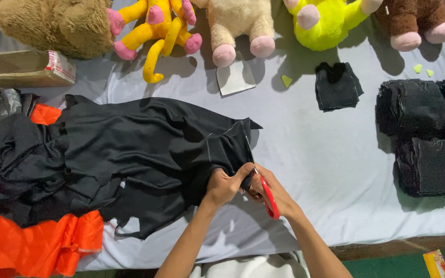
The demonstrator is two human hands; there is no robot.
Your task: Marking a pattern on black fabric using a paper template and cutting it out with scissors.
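From the head camera I see both forearms coming up from the bottom edge and meeting near the middle of the white sheet (pixel 336 154). The left hand (pixel 226 184) is bent at the wrist, fingers curled tight on a bunched fold of the black fabric (pixel 145 154), pinching it at its right edge. The right hand (pixel 274 193) sits just beside it, touching it, closed through the red handles of the scissors (pixel 263 190); the blades run up and away from the hand along the cloth's right border (I cannot tell how far apart the blades stand).

The black fabric spreads leftward from the grip, rumpled and layered, with faint pale lines marked near the cut edge. Its far left part lies over orange fabric (pixel 32 242), which shows below and above it.

Well apart to the right lie stacks of cut black pieces (pixel 423 139), and a smaller black stack (pixel 337 86) sits nearer the top. Along the top edge is a row of plush toys (pixel 238 25), with a grey card template (pixel 235 78) below them and a cardboard box (pixel 24 68) at upper left.
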